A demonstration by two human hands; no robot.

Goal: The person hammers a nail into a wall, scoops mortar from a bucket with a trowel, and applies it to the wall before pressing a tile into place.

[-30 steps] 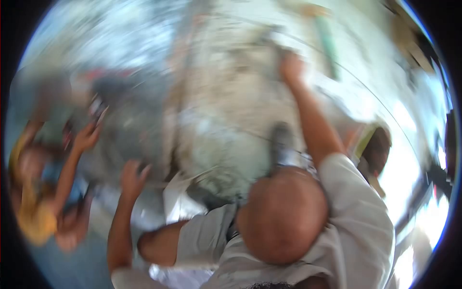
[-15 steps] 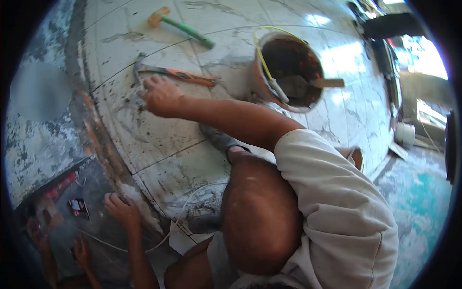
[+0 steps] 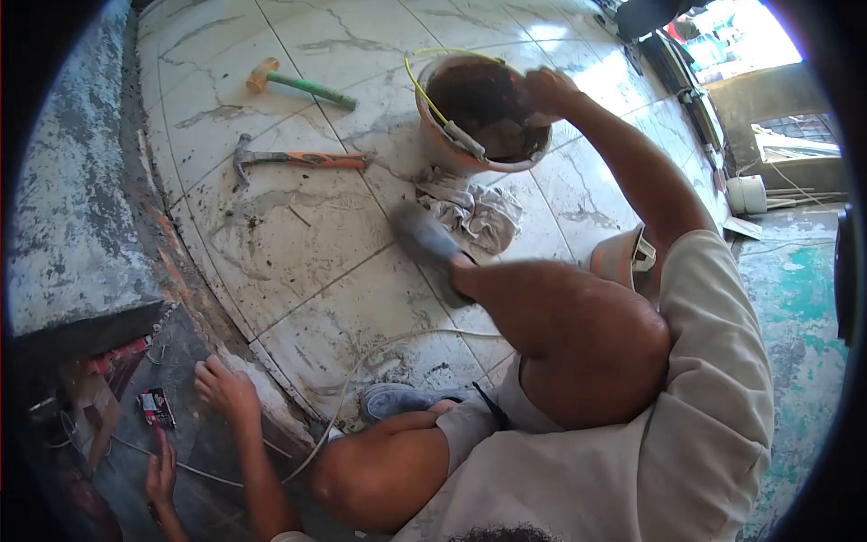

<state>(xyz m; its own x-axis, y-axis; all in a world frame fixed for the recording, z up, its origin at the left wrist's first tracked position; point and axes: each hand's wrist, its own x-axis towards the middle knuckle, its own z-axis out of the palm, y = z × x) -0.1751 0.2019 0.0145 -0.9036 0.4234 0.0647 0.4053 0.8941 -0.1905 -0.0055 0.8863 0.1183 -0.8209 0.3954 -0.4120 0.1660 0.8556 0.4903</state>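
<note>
Marble-look tile floor (image 3: 339, 289) with veins and dirt smears all over it, running up to a rough grey ledge (image 3: 185, 348) on the 8 o'clock side. Bucket (image 3: 440, 149) sits on the tiles between 12 and 1, and there's dark stuff inside plus a flat grey piece (image 3: 508, 140) that looks like a trowel blade. Right hand (image 3: 547, 94) is at the bucket's far rim, around 1 o'clock, fingers curled in; honestly can't tell if that grip has anything in it, since the knuckles block the view. Left hand (image 3: 226, 388) is out at 8, resting on the ledge edge with a loose, half-spread grip and nothing visible in it. Handling-wise, I'd guess the bucket is heavy with stiff walls and a gritty, maybe slippery rim, so I'd take it by the pale sleeve (image 3: 465, 140) on its yellow wire handle. Grey piece looks stiff and much lighter; best held by whatever handle it has. Claw hammer (image 3: 316, 160) lies at 10, mallet (image 3: 312, 87) at 11, soft crumpled rag (image 3: 474, 212) just below the bucket. Someone else's hand (image 3: 163, 468) is near a dark packet (image 3: 156, 408) at 8.
</note>
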